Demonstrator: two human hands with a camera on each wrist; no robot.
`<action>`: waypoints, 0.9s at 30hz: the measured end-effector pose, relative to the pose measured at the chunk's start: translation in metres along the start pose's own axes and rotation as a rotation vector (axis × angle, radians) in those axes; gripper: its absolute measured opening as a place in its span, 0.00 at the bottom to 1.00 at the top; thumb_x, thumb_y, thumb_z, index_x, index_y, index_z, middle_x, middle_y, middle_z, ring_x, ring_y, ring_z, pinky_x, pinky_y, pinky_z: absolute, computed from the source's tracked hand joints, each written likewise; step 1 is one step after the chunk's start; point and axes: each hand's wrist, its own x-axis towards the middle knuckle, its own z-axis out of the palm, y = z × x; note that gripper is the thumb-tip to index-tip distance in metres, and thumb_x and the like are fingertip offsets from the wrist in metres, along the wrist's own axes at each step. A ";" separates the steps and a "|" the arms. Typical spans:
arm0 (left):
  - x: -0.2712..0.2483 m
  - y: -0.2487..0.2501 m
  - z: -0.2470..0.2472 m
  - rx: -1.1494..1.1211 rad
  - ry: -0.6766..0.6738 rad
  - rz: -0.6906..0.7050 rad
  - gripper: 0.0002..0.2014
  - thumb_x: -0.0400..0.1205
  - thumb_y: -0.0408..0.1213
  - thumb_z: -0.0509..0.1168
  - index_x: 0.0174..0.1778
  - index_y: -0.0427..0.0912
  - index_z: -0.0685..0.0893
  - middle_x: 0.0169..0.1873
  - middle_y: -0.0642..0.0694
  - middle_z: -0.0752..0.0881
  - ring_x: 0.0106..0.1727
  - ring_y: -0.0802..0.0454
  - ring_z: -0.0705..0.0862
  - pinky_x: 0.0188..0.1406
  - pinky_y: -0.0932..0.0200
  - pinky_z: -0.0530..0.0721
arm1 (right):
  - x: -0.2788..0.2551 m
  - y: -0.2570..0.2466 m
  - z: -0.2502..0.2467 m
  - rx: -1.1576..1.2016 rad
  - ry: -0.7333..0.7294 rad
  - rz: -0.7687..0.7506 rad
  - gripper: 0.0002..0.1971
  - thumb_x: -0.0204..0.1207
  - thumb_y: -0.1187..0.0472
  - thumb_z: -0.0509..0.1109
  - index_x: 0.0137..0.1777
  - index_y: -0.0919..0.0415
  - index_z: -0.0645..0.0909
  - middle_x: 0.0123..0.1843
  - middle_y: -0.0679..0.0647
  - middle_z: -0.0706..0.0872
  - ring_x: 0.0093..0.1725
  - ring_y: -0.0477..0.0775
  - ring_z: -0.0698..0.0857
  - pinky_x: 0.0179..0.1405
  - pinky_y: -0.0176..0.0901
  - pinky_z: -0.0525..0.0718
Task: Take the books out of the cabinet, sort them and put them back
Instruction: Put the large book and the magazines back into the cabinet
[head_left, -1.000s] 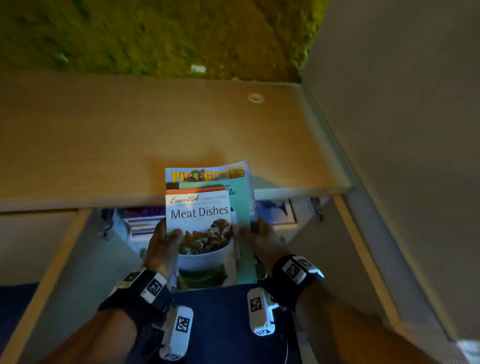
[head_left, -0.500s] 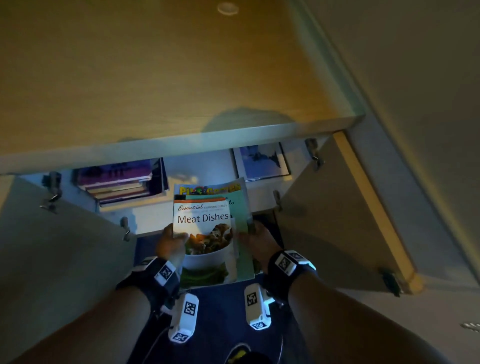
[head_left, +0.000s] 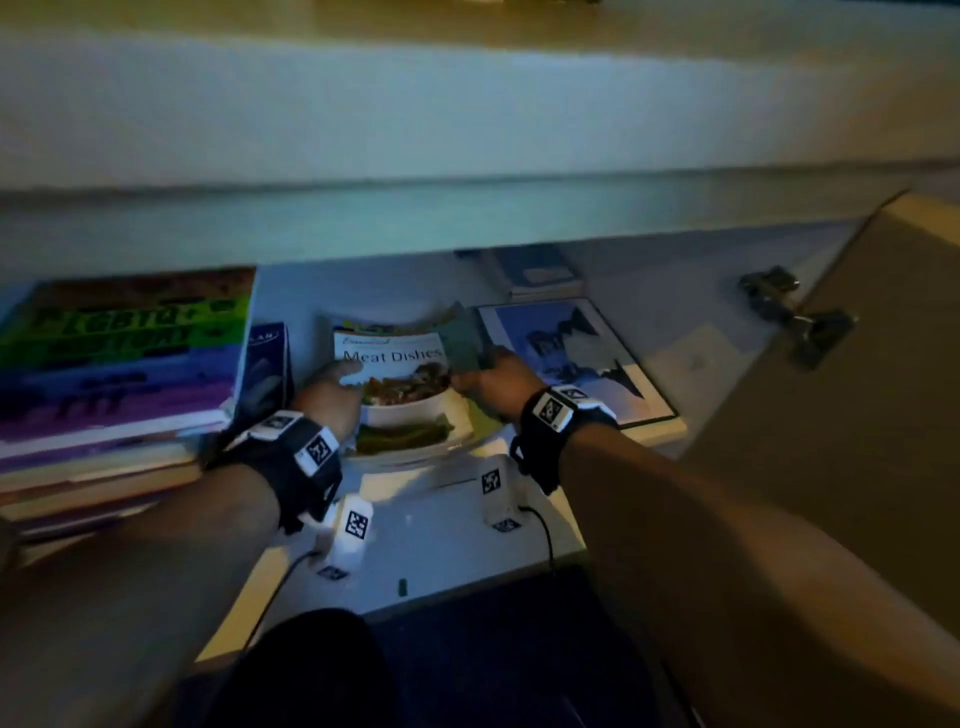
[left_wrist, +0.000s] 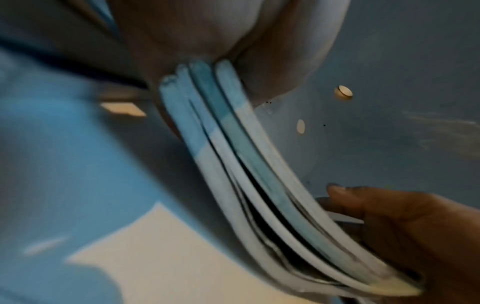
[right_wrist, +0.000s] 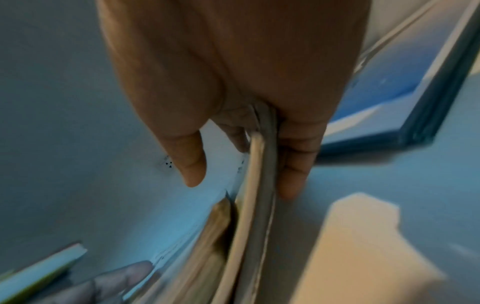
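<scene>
Paper edges sit pinched in both hands: left hand (head_left: 332, 387) & right hand (head_left: 491, 376) each grip a side of the thin book bundle (head_left: 400, 384), "Meat Dishes" on top, inside the cabinet shelf (head_left: 436, 530), btwn a book stack (head_left: 119, 364) & a blue framed picture (head_left: 576, 353).

Dim bluish light falls on a white shelf (head_left: 447, 540) under a pale wooden countertop (head_left: 467, 15).

Dim, blue-tinted views; heavy motion blur; wrist views warped at edges.
</scene>
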 end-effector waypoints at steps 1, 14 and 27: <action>0.008 -0.008 0.004 0.001 0.005 0.000 0.20 0.85 0.30 0.62 0.72 0.49 0.79 0.44 0.38 0.87 0.30 0.51 0.84 0.24 0.66 0.80 | 0.008 0.007 0.009 -0.055 0.009 -0.017 0.18 0.76 0.57 0.77 0.64 0.63 0.86 0.56 0.60 0.90 0.53 0.62 0.89 0.49 0.51 0.87; -0.028 -0.046 0.012 0.374 -0.161 0.217 0.44 0.70 0.54 0.80 0.82 0.62 0.68 0.87 0.45 0.43 0.87 0.42 0.50 0.83 0.50 0.56 | 0.001 0.040 0.039 -0.578 -0.033 -0.207 0.43 0.61 0.24 0.53 0.67 0.50 0.84 0.65 0.59 0.88 0.62 0.64 0.85 0.61 0.56 0.85; -0.050 -0.055 0.010 0.550 -0.190 0.228 0.43 0.73 0.59 0.75 0.83 0.64 0.63 0.87 0.44 0.41 0.88 0.39 0.49 0.84 0.43 0.57 | -0.043 0.036 0.030 -0.886 -0.170 -0.267 0.41 0.79 0.33 0.68 0.89 0.39 0.57 0.86 0.64 0.68 0.84 0.68 0.65 0.82 0.59 0.62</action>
